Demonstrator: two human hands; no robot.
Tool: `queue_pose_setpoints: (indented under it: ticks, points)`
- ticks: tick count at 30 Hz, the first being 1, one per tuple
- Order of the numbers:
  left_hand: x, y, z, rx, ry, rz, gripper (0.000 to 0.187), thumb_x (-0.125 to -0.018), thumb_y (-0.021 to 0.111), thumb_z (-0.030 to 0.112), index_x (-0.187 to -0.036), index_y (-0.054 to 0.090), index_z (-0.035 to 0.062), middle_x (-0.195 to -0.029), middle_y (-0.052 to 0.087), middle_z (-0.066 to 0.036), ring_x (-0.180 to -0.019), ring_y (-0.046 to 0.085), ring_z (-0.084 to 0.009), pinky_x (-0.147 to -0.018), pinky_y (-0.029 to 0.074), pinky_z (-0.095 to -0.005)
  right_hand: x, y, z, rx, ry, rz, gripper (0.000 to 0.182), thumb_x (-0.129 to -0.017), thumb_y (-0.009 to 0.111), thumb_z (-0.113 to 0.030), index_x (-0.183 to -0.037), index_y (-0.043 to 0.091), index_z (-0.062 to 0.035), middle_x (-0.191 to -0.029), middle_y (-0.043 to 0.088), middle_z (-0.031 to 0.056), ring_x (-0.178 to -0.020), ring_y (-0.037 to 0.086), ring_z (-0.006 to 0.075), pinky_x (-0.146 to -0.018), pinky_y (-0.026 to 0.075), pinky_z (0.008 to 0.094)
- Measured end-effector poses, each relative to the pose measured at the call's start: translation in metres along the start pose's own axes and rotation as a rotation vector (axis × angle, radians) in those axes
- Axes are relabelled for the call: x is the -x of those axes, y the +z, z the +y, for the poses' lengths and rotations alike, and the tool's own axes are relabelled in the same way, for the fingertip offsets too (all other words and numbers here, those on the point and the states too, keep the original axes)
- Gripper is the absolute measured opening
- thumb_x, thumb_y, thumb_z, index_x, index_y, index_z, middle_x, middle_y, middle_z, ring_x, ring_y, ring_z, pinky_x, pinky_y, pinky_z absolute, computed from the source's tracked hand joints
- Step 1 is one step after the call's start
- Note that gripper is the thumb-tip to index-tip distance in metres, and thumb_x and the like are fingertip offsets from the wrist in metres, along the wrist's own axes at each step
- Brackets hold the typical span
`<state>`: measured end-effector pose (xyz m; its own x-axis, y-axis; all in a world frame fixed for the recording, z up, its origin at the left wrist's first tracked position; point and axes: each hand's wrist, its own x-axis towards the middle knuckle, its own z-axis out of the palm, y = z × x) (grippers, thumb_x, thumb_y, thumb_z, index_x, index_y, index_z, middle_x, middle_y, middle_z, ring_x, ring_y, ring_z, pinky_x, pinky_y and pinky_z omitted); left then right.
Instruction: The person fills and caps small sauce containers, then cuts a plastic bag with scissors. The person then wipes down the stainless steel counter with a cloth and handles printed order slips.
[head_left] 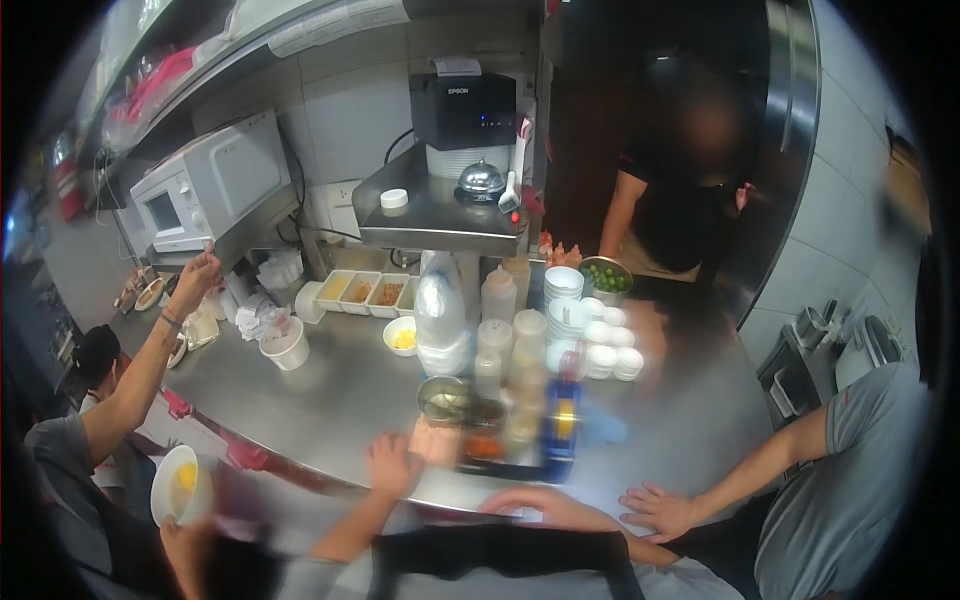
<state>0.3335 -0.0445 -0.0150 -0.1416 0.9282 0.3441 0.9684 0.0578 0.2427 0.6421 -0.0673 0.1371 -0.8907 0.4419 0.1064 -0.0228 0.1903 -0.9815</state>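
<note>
My left hand [393, 465] rests on the front edge of the metal counter [330, 420], fingers loosely bent and nothing seen in them. It is beside a pinkish cloth or board [436, 441]. To its right, my right hand [545, 505] lies flat along the edge, fingers stretched out to the left, somewhat blurred. A small white item [526, 515] shows beneath it. Just beyond stand a round metal container [443, 398], a container of orange food [484, 445] and a blue holder with a yellow item [565, 418].
At left, a co-worker holds a white bowl [182, 485] and raises an arm near the microwave [212, 182]. A co-worker's hand [660, 512] rests on the counter at right. Bottles [498, 295], stacked cups [600, 350] and a printer [463, 110] stand ahead; another person is behind.
</note>
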Motion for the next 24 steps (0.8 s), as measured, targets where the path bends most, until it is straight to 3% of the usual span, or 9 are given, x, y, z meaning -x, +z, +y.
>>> queue_pose_setpoints:
  ticks: [3,6,7,9,12,16,19,21,24]
  points:
    - [-0.001,-0.001,0.002,0.074,0.010,0.015,0.050,-0.070,0.065,0.034,-0.115,0.051,0.0152,-0.116,0.046,-0.011,-0.115,0.040,-0.0299,-0.096,0.027,-0.0468,0.007,-0.010,0.002,0.093,-0.036,0.098,0.031,-0.083,0.063,-0.011,-0.114,0.059,-0.0071,-0.113,0.060,0.0071,-0.104,0.056,0.0174,-0.085,0.046,0.0323]
    - [-0.001,0.003,-0.003,0.115,-0.051,0.099,0.051,-0.069,0.067,0.031,-0.114,0.051,0.0131,-0.116,0.046,-0.012,-0.115,0.040,-0.0304,-0.097,0.028,-0.0462,0.027,-0.045,0.009,0.376,-0.219,0.632,0.023,-0.081,0.063,-0.005,-0.104,0.064,-0.0041,-0.099,0.065,0.0091,-0.091,0.061,0.0166,-0.078,0.049,0.0298]
    - [-0.002,0.005,-0.003,0.126,-0.106,0.149,0.051,-0.069,0.068,0.029,-0.114,0.051,0.0130,-0.116,0.046,-0.013,-0.116,0.040,-0.0307,-0.097,0.028,-0.0461,0.033,-0.062,0.005,0.247,-0.255,0.908,0.015,-0.079,0.062,-0.001,-0.094,0.065,-0.0020,-0.088,0.066,0.0092,-0.081,0.061,0.0149,-0.073,0.049,0.0272]
    - [-0.008,0.006,-0.005,0.126,-0.196,0.182,0.048,-0.070,0.068,0.024,-0.113,0.052,0.0113,-0.113,0.046,-0.014,-0.114,0.041,-0.0321,-0.097,0.028,-0.0455,0.059,-0.119,0.016,0.531,-0.318,1.294,0.014,-0.083,0.058,-0.004,-0.097,0.061,-0.0013,-0.092,0.062,0.0066,-0.084,0.057,0.0120,-0.076,0.046,0.0251]
    - [-0.037,0.010,-0.018,0.066,-0.354,0.015,0.043,-0.073,0.065,0.022,-0.113,0.053,0.0114,-0.111,0.046,-0.014,-0.110,0.042,-0.0323,-0.095,0.030,-0.0459,0.105,-0.198,0.043,0.314,-0.316,1.655,0.028,-0.086,0.059,-0.009,-0.112,0.053,-0.0020,-0.103,0.057,0.0066,-0.086,0.052,0.0143,-0.077,0.045,0.0293]
    - [-0.076,0.033,-0.041,-0.048,-0.249,0.153,0.039,-0.075,0.062,0.021,-0.112,0.054,0.0136,-0.111,0.046,-0.013,-0.111,0.041,-0.0320,-0.094,0.032,-0.0457,0.167,-0.262,0.136,0.644,-0.001,2.066,0.040,-0.083,0.060,-0.007,-0.120,0.046,-0.0018,-0.120,0.048,0.0129,-0.101,0.048,0.0226,-0.084,0.043,0.0347]
    - [-0.084,0.035,-0.035,-0.026,-0.214,0.171,0.044,-0.074,0.063,0.018,-0.115,0.052,0.0098,-0.119,0.043,-0.016,-0.118,0.037,-0.0341,-0.098,0.029,-0.0465,0.204,-0.254,0.232,1.017,0.320,2.081,0.051,-0.078,0.061,-0.003,-0.125,0.041,-0.0012,-0.128,0.040,0.0211,-0.118,0.038,0.0350,-0.095,0.037,0.0416]
    - [-0.088,0.023,-0.033,0.094,-0.160,0.374,0.045,-0.074,0.065,0.016,-0.116,0.051,0.0074,-0.124,0.040,-0.018,-0.123,0.033,-0.0356,-0.101,0.026,-0.0472,0.210,-0.229,0.267,0.976,0.502,1.974,0.055,-0.076,0.060,-0.002,-0.127,0.039,-0.0009,-0.131,0.037,0.0235,-0.126,0.032,0.0382,-0.101,0.032,0.0437]
    - [-0.118,-0.060,-0.009,0.224,-0.081,0.641,0.045,-0.074,0.066,0.012,-0.116,0.051,0.0051,-0.130,0.035,-0.020,-0.127,0.028,-0.0381,-0.103,0.025,-0.0478,0.181,-0.209,0.242,0.905,0.524,1.834,0.056,-0.075,0.060,-0.001,-0.127,0.039,-0.0014,-0.134,0.033,0.0240,-0.127,0.031,0.0388,-0.103,0.030,0.0426]
